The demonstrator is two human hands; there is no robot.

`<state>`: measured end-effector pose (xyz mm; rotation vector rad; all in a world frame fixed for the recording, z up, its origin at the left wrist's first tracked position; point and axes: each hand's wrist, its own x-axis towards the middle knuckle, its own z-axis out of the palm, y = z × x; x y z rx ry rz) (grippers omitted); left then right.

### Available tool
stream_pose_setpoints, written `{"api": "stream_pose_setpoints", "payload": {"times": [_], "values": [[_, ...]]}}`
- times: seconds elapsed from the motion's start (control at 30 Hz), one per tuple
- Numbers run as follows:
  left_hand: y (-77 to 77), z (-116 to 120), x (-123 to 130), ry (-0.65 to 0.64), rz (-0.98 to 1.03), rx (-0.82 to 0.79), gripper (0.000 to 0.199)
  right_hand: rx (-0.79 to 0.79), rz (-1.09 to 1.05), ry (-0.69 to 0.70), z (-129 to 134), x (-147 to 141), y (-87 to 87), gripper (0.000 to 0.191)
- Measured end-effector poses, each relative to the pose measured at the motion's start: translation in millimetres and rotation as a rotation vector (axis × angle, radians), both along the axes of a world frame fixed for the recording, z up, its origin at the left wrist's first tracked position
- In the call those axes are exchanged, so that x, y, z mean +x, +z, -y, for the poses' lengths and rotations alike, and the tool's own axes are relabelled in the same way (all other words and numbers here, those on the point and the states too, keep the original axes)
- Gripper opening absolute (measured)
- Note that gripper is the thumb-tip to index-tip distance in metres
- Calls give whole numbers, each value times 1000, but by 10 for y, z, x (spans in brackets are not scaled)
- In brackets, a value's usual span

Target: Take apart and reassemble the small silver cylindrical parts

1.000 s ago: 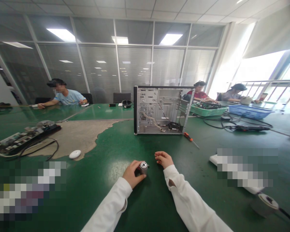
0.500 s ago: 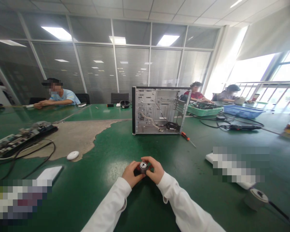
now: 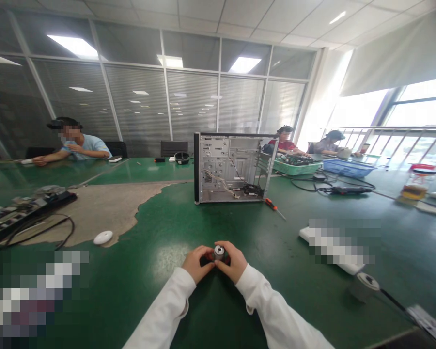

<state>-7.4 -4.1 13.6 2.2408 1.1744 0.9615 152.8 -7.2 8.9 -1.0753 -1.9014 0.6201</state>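
Close in front of me, a small silver-grey metal cylinder [image 3: 219, 251] stands upright between my two hands, with a dark hole in its top face. My left hand [image 3: 196, 264] closes on it from the left, thumb and fingers bent round. From the right, my right hand [image 3: 233, 261] grips the same cylinder, with the index finger arched behind it and the thumb at its front. Small red parts show beside the cylinder, partly covered by the fingers. Whether its base touches the green table [image 3: 160, 295] cannot be made out.
Beyond my hands stands an opened computer case [image 3: 236, 167], with an orange-handled screwdriver [image 3: 271, 204] by its corner. On the right lie a white blurred block [image 3: 312, 237] and a larger corded metal cylinder [image 3: 365, 286]. A white disc [image 3: 103, 237] and a circuit board [image 3: 25, 208] lie left.
My view has turned slightly right, so the table things appear further left. Both hands still grip the cylinder. The person at the far left has raised a hand toward the face.
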Motion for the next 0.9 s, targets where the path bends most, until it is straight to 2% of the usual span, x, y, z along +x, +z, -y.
{"api": "stream_pose_setpoints", "payload": {"times": [0.13, 0.3, 0.4, 0.5, 0.7, 0.8, 0.9], "values": [[9, 14, 9, -26, 5, -14, 23, 30, 67, -49, 242, 166, 50, 41], [11, 5, 16, -9, 15, -5, 22, 51, 167, -182, 701, 590, 25, 39], [15, -3, 17, -10, 12, -7, 21, 102, 207, -357, 937, 926, -88, 38], [10, -8, 16, -4, 2, -12, 20, 140, 218, -606, 1109, 1283, -203, 40], [-24, -26, 7, -6, 1, -14, 20, 82, 292, -1034, 1296, 1973, -285, 50], [-26, -31, 6, -6, 1, -14, 20, 92, 341, -1169, 1311, 2255, -319, 53], [-15, -32, 10, -4, -4, -11, 20, 128, 424, -1246, 1287, 2471, -372, 53]]}}
